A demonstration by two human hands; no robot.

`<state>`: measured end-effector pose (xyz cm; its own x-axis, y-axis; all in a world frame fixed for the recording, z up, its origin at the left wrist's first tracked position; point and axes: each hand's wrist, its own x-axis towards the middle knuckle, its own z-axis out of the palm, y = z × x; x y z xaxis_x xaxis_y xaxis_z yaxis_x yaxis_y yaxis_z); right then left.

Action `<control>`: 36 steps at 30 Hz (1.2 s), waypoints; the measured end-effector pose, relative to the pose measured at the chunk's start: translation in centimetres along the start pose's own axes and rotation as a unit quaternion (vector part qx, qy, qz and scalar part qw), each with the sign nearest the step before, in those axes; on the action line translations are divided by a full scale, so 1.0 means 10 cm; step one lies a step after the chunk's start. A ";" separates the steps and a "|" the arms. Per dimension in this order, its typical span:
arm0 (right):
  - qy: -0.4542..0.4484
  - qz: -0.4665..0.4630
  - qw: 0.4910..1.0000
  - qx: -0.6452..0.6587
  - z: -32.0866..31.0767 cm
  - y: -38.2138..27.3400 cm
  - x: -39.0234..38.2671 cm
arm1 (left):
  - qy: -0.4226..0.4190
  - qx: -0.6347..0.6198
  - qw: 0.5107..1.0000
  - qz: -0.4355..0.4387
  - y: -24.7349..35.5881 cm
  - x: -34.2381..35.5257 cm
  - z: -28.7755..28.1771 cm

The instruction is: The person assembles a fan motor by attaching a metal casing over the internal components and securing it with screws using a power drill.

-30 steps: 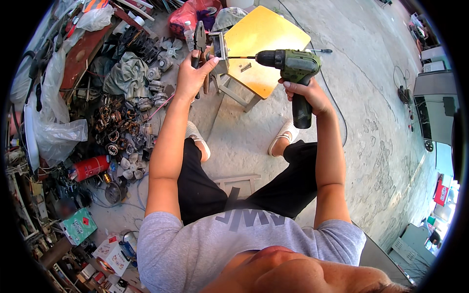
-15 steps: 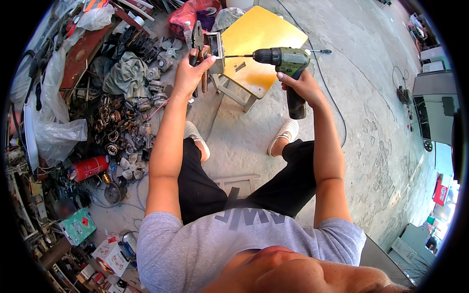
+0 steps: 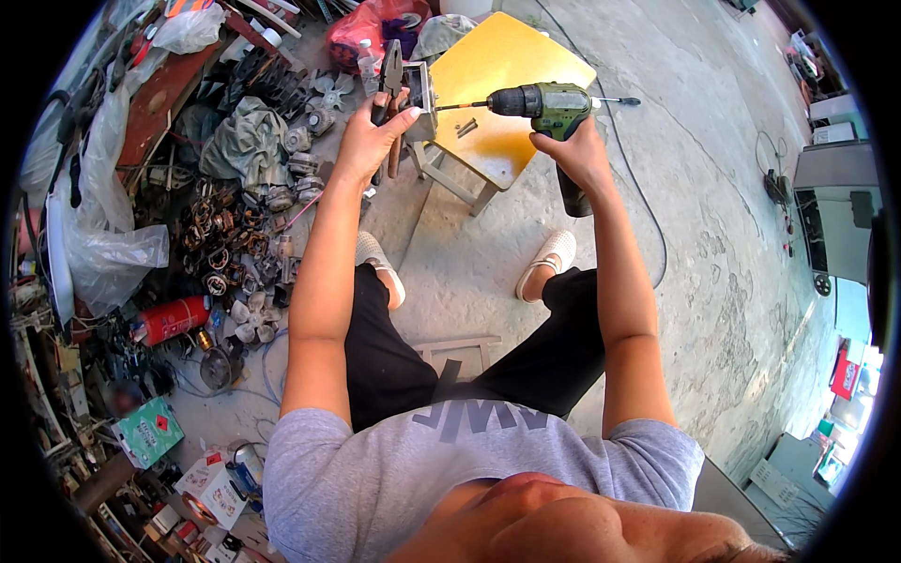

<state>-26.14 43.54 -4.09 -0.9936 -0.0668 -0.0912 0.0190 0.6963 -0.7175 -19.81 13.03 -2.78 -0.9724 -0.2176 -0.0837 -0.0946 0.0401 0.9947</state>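
My left hand (image 3: 368, 136) is closed around a pair of pliers (image 3: 392, 73), jaws upward, and a small metal box-like frame (image 3: 423, 101) at its fingertips. The frame sits by the left edge of a yellow-topped stool (image 3: 507, 66). From the right, my right hand (image 3: 579, 155) grips a green and black cordless drill (image 3: 544, 105). Its long thin bit (image 3: 463, 105) points left and reaches the frame's right side; whether the tip goes in, I cannot tell. Two small bolt-like pieces (image 3: 466, 128) lie on the stool below the bit.
A screwdriver (image 3: 621, 100) shows past the stool's right edge. A black cable (image 3: 648, 202) runs along the concrete floor on the right. Motor parts and coils (image 3: 221, 230) heap up at left, near a red cylinder (image 3: 174, 320). A red plastic bag (image 3: 361, 39) sits behind the pliers.
My right hand has shifted a little up and over the drill's grip, and the grip has turned slightly. The frame and pliers stay nearly in place; the bit still meets the frame.
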 end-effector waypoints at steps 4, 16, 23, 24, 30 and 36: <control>-0.007 0.002 1.000 0.005 -0.01 -0.06 0.01 | 0.001 -0.006 1.000 0.000 -0.01 0.01 -0.01; -0.004 0.008 1.000 -0.002 0.11 0.13 0.16 | 0.016 0.018 1.000 0.015 -0.09 0.01 0.03; -0.042 0.025 0.998 0.050 0.00 0.01 0.13 | 0.018 0.016 1.000 0.004 -0.12 0.05 0.05; -0.037 0.025 0.998 0.034 0.02 0.06 0.15 | 0.014 0.009 1.000 0.018 -0.13 0.06 0.05; -0.008 0.014 1.000 0.025 0.08 0.19 0.21 | 0.004 -0.091 0.994 -0.066 -0.08 0.06 -0.03; -0.051 0.024 0.990 0.133 0.06 0.11 0.20 | -0.013 -0.184 0.976 -0.117 -0.22 0.13 -0.12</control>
<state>-28.01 43.72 -5.48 -0.9747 -0.1203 -0.1884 0.1071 0.4884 -0.8660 -20.58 11.47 -4.96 -0.9390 -0.1542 -0.3074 -0.2358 -0.3620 0.9018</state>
